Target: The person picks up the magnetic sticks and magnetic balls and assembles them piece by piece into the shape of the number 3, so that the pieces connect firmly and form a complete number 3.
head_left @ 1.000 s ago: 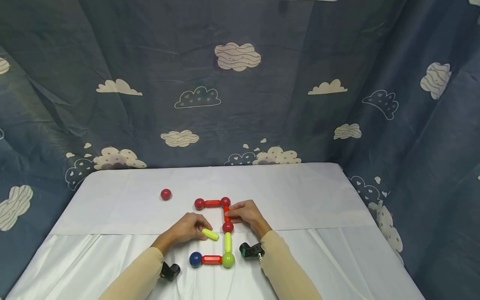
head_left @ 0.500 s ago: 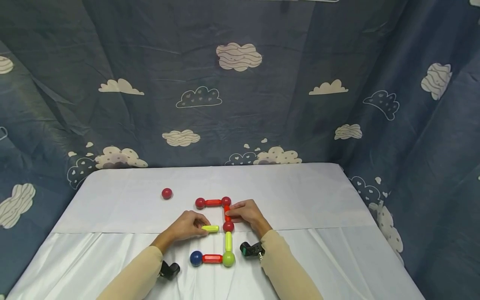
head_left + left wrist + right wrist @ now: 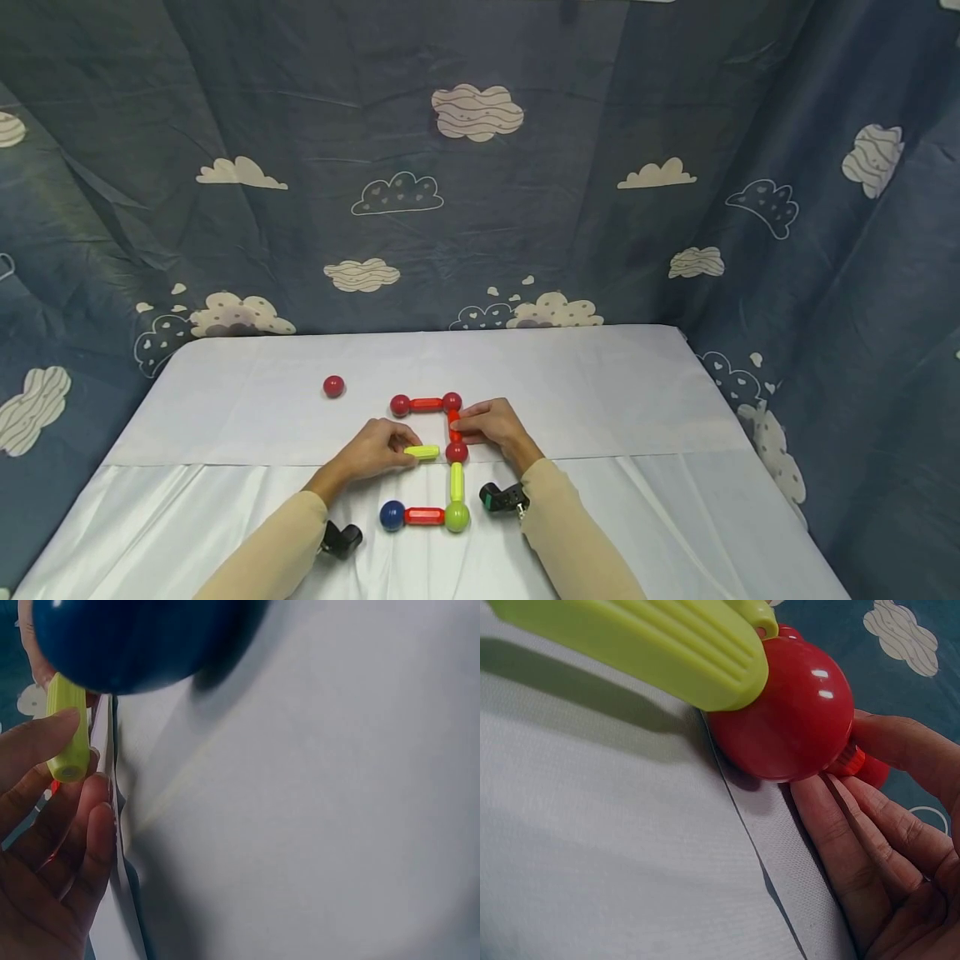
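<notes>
My left hand (image 3: 375, 450) pinches a yellow-green toy rod (image 3: 423, 452), held level, its right end close to the middle red ball (image 3: 457, 452); whether they touch I cannot tell. Between that ball and the corner red ball (image 3: 452, 402), my right hand (image 3: 495, 425) grips a red rod (image 3: 453, 425). From the corner, another red rod (image 3: 427, 405) runs left to a red ball (image 3: 400, 406). Below the middle ball, a second yellow-green rod (image 3: 652, 645) leads down to a green ball (image 3: 457, 517). A red rod (image 3: 424, 517) joins that to a blue ball (image 3: 142, 637).
A loose red ball (image 3: 333, 386) lies at the back left of the white-covered table (image 3: 600, 375). Behind the table hangs a dark blue cloud-patterned curtain (image 3: 525, 217). Black cameras (image 3: 342, 540) are strapped at both wrists.
The left hand has turned the yellow-green rod from slanted to level and raised it slightly, bringing its end nearer the middle red ball. The right hand stays put.
</notes>
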Demonstrator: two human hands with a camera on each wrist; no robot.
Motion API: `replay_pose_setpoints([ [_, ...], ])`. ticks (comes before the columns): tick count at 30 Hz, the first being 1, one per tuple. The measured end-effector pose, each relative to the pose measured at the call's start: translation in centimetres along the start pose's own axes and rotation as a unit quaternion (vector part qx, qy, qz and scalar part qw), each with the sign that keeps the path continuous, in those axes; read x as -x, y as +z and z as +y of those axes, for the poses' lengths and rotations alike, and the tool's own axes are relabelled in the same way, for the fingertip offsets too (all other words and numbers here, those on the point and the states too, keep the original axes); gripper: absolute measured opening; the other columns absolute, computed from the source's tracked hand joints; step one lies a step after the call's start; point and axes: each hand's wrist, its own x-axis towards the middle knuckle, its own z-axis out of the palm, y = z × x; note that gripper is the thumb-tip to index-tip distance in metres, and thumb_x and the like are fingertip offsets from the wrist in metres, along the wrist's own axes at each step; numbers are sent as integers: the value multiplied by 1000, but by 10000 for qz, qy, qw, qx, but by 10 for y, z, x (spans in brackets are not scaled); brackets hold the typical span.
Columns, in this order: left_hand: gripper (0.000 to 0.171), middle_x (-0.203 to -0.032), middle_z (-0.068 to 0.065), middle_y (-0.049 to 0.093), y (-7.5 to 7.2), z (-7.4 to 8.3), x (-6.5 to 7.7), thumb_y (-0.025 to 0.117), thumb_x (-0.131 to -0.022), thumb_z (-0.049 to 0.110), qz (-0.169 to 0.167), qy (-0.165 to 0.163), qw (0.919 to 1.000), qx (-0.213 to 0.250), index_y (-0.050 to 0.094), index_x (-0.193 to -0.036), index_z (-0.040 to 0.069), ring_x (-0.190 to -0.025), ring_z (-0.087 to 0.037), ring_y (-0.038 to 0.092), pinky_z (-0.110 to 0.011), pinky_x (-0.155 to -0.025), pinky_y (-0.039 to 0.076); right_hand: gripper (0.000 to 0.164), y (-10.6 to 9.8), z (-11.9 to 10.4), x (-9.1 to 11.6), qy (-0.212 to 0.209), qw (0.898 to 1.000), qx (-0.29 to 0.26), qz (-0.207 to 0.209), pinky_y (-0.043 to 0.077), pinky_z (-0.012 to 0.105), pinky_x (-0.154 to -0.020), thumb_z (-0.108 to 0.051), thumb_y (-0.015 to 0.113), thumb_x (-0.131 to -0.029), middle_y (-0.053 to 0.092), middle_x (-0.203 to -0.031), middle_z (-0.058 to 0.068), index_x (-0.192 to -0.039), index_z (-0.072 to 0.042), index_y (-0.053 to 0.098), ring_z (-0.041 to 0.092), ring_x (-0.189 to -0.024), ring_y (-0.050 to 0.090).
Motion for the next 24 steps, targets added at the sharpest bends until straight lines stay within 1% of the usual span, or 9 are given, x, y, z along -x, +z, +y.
replay_pose_setpoints([
  [6,19,-74,6,59,2,3,-2,79,-78,10,-64,-144,9999,-22,72,-95,7,-69,-12,50,-22,-61,41,25,0,1,0,1,10000,-33,-31,56,29,-63,-3,80,-75,72,-85,13,-97,5,71,18,-69,70],
  [12,19,-75,5,59,4,4,-4,78,-78,10,-66,-271,9996,16,72,-96,7,-69,-12,50,-22,-62,42,26,1,1,-1,0,10000,42,56,56,29,-62,-4,81,-74,71,-85,12,-97,4,71,17,-69,70],
  [17,19,-74,5,59,6,4,-3,79,-78,11,-88,-433,9990,-30,73,-96,8,-68,-12,50,-22,-62,42,25,2,2,-1,56,10000,55,-26,55,29,-62,-4,81,-75,72,-85,12,-97,4,71,17,-68,70],
  [24,19,-71,6,57,8,6,-6,78,-79,11,-58,-400,9991,-141,73,-97,8,-68,-11,49,-22,-62,40,23,0,1,-2,107,9999,52,25,55,28,-62,-4,81,-74,72,-83,10,-95,2,72,16,-67,69],
])
